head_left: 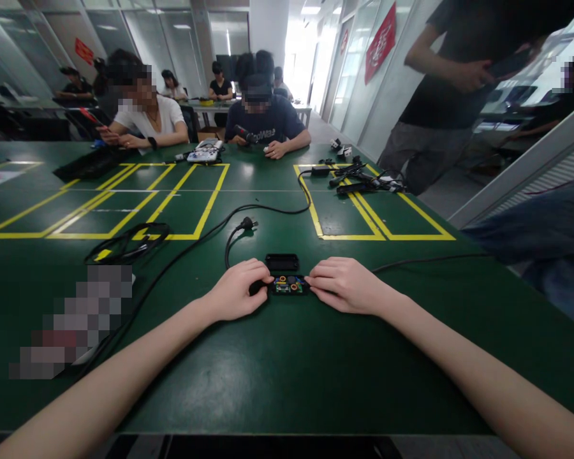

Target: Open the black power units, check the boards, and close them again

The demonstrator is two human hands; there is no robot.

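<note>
An opened black power adapter (289, 286) lies on the green table in front of me, its circuit board with ring-shaped coils facing up. My left hand (239, 288) is closed in a pinch at the adapter's left end, where a black piece shows under the fingers. At the right end, my right hand (347, 285) pinches the adapter with thumb and fingertips. Just beyond it rests the empty black cover half (282, 261). A short cord with a black plug (247, 224) curves out from behind my left hand. Another thin cable (425, 259) runs off right of my right hand.
A coiled black cable (134, 245) and a blurred-out flat item (86, 319) lie at left. Across the table sit a cable pile (363, 177), a white device (205, 152) and a black tray (88, 164). Two people work opposite; another stands at right.
</note>
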